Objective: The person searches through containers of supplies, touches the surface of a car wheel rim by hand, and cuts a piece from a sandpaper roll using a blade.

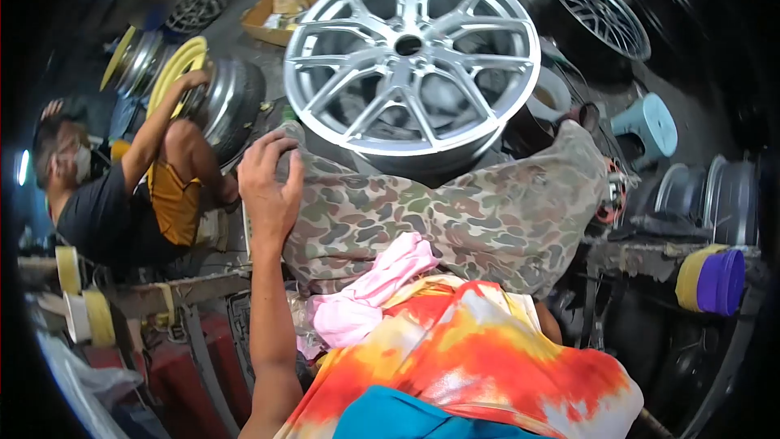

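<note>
My left hand [270, 183] rests over my left knee with its fingers loosely bent and the thumb apart, and nothing shows in it. Camouflage trousers [422, 215] cover my legs. Just beyond my knees, a silver multi-spoke wheel rim [406, 77] lies face up, its round centre hole toward me. The near edge of that rim sits to the right of my left hand, a small gap away. A pink cloth [366, 297] lies in my lap beside my red, yellow and white shirt [479, 349]. My right hand is out of sight.
On the left a person [106, 171] sits with a hand at a yellow-edged wheel [179, 73]. A cardboard box [280, 16] stands behind. To the right are a dark wheel [601, 16], a light blue stool [648, 128], grey rims [715, 199] and a purple tape roll [721, 282].
</note>
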{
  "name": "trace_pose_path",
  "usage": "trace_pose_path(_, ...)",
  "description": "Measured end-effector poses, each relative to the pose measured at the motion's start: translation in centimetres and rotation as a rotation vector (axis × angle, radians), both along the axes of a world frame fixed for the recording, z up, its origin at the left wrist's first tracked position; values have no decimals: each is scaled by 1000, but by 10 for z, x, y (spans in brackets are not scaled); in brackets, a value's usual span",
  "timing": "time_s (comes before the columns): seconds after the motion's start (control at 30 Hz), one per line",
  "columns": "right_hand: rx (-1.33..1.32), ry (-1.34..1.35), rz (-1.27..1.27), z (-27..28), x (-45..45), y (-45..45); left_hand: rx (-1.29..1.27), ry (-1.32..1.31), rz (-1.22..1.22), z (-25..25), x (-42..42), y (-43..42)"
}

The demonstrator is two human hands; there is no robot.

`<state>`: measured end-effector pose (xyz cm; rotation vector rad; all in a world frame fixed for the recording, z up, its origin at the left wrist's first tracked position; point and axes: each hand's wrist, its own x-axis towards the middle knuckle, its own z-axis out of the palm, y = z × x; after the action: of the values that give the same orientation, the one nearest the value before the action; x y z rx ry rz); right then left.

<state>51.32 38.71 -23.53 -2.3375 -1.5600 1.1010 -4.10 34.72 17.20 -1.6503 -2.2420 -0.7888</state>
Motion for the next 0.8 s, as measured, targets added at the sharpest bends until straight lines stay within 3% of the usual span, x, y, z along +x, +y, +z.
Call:
trace_pose_path(0.23, 41, -22, 10, 4, 26, 32, 122, -35, 147, 18, 11, -70)
trace_pose_path(0.5, 315, 58, 41, 53, 30, 143, 324, -55, 217, -10, 1, -99)
trace_pose_path(0.67, 788, 147, 278, 158, 27, 283, 328, -122, 178, -20, -10, -88)
trace_pose_path(0.7, 880, 152, 334, 194, 18, 311, 334, -143, 163, -19, -12, -88)
trace_pose_path(0.73, 1045, -24, 423, 242, -7, 315, 336, -158, 170, -22, -17, -83)
trace_pose_path(0.77, 983, 188, 281, 292, -40, 318, 346, -152, 146, -20, -15, -83)
trace_pose_path(0.8, 1030, 147, 310, 334, -57, 321, 360, -143, 118, -21, -16, -83)
